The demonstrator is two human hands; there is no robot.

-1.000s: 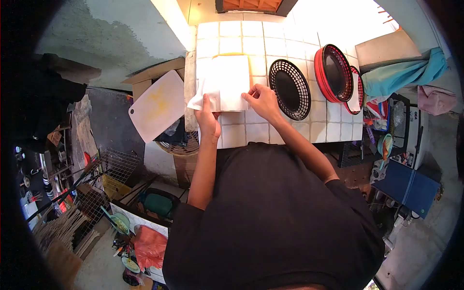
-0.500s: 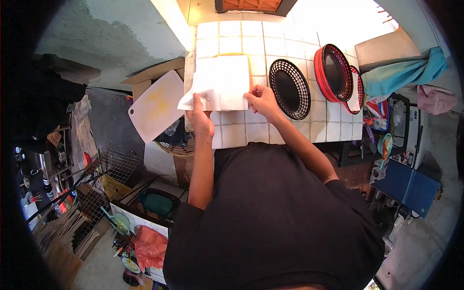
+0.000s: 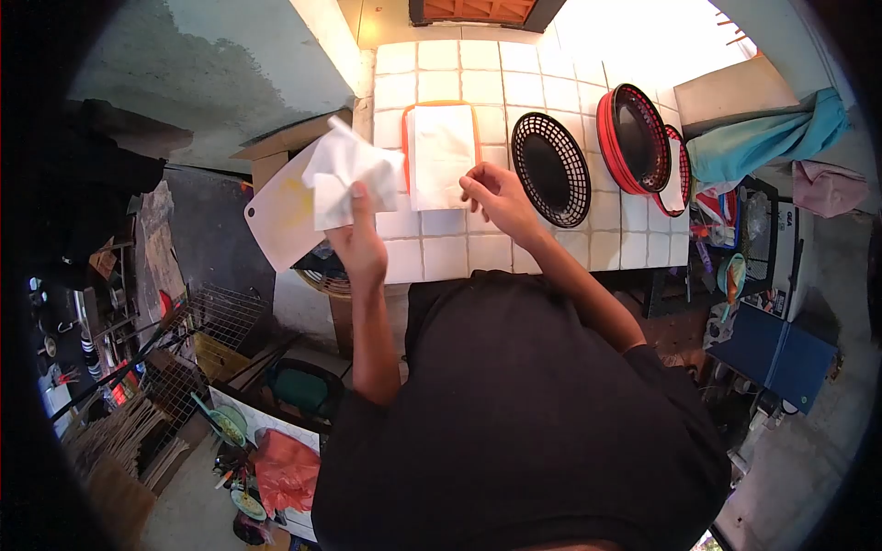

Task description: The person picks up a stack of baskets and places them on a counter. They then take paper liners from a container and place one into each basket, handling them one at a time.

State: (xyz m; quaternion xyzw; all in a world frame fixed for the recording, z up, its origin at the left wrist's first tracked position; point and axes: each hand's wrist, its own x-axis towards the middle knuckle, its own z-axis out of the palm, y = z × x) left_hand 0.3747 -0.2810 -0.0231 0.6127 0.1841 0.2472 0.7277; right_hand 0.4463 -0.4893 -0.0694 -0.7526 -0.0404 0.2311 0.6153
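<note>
My left hand (image 3: 365, 253) is closed on a sheet of white paper (image 3: 347, 179), creased and bunched up, raised over the left edge of the tiled counter. The thumb lies on top of the sheet. A flat stack of white paper (image 3: 443, 156) lies on an orange tray (image 3: 407, 129) in front of me. My right hand (image 3: 505, 204) is at the stack's lower right corner, its fingers bent and slightly apart, with nothing visible in them. Just right of this hand sits a black oval basket (image 3: 551, 170).
Red and black oval baskets (image 3: 632, 138) are stacked at the counter's right, one holding white paper. A stained white cutting board (image 3: 280, 207) leans at the left beside cardboard. A teal cloth (image 3: 772, 138) hangs at the right. The tiled counter (image 3: 441, 262) ends near my body.
My left hand has lifted a paper sheet off the stack and carried it left, crumpling it. The orange tray edge now shows. My right hand has released the sheet's edge and barely moved.
</note>
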